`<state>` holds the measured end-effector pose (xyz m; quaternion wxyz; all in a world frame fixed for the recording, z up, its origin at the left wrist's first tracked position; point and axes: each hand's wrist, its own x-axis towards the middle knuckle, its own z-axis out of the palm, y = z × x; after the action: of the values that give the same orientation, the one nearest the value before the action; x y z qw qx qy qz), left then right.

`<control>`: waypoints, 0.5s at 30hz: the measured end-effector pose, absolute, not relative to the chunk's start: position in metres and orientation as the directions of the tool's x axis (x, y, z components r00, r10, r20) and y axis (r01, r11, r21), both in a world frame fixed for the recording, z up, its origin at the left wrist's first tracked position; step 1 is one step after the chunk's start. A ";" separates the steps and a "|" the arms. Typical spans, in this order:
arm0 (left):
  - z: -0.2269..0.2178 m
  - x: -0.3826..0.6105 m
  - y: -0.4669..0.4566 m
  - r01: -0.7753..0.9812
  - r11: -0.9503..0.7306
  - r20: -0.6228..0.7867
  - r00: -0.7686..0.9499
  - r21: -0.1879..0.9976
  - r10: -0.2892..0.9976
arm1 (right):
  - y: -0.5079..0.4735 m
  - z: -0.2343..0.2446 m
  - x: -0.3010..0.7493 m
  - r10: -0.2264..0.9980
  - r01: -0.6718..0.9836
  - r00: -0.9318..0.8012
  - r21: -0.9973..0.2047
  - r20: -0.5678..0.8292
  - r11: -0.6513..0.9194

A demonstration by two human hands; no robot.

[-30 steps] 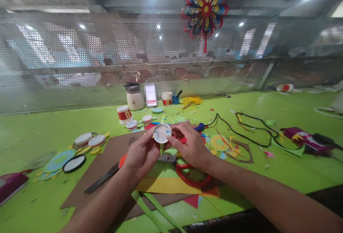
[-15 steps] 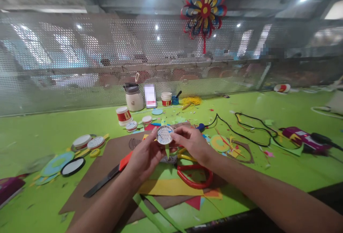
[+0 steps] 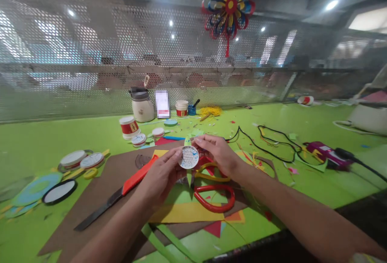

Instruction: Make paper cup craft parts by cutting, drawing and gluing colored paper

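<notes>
Head cam: left hand [image 3: 163,168] has its grip on a small round blue-speckled white disc [image 3: 189,158], mid-frame; right hand [image 3: 216,154] hovers just beside, can't tell if that grip's holding anything.

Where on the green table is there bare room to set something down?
Mostly bare: left rear, between grey perforated screen and round white lids; right front, between oblong purple device and right forearm. Crowded: around left hand and right hand, with red-handled dark blade and yellow paper.

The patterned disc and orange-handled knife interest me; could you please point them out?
Patterned disc [image 3: 189,158]: head view, middle of its white face.
Orange-handled knife [image 3: 128,186]: head view, handle beside the blade.
</notes>
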<state>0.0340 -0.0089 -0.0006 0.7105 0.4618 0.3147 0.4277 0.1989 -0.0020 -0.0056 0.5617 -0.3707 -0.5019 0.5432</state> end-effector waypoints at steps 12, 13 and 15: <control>-0.002 0.039 -0.013 -0.228 0.278 -0.125 0.519 0.933 0.846 | -0.004 0.001 0.199 0.990 -0.229 0.011 -0.963 0.140 0.139; -0.003 0.039 -0.013 -0.231 0.277 -0.122 0.520 0.933 0.845 | -0.004 0.001 0.199 0.990 -0.230 0.017 -0.963 0.138 0.138; -0.004 0.039 -0.012 -0.240 0.278 -0.119 0.519 0.930 0.847 | -0.004 0.000 0.199 0.991 -0.232 0.028 -0.963 0.133 0.135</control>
<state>0.0385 -0.0122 -0.0043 0.7321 0.4726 0.3209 0.3711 0.1991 -0.0039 0.0001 0.5908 -0.4059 -0.4676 0.5173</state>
